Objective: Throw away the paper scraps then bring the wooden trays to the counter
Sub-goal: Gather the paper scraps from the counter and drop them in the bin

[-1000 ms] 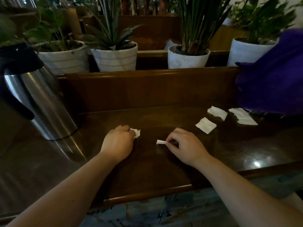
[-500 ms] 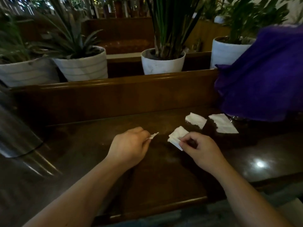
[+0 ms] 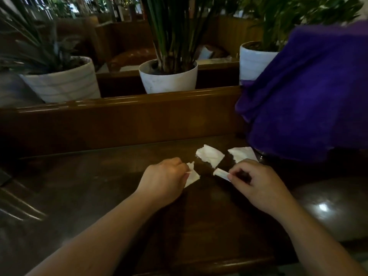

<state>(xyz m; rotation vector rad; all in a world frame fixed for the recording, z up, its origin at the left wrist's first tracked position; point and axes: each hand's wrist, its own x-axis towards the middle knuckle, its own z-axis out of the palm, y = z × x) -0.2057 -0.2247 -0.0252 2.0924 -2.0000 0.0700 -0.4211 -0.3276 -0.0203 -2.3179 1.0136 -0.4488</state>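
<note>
Several white paper scraps lie on a dark wooden table (image 3: pixel 209 226). My left hand (image 3: pixel 165 181) is closed on a white scrap (image 3: pixel 192 174) that sticks out past its fingers. My right hand (image 3: pixel 256 186) pinches a small folded scrap (image 3: pixel 221 173) by its right end. Just beyond both hands a larger scrap (image 3: pixel 210 155) rests flat on the table. To its right lies another scrap (image 3: pixel 244 154), partly under the edge of a purple cloth. No wooden trays are in view.
A purple cloth (image 3: pixel 310 92) covers something bulky at the right back of the table. A raised wooden ledge (image 3: pixel 119 120) runs behind the table. Behind it stand white plant pots (image 3: pixel 61 82) (image 3: pixel 169 76) (image 3: pixel 253 60). A light glare (image 3: pixel 322 207) shines on the table at right.
The view has swung to the right and closer, and the steel jug is out of sight. Both hands moved toward the scraps at the right; my left hand now holds a larger scrap.
</note>
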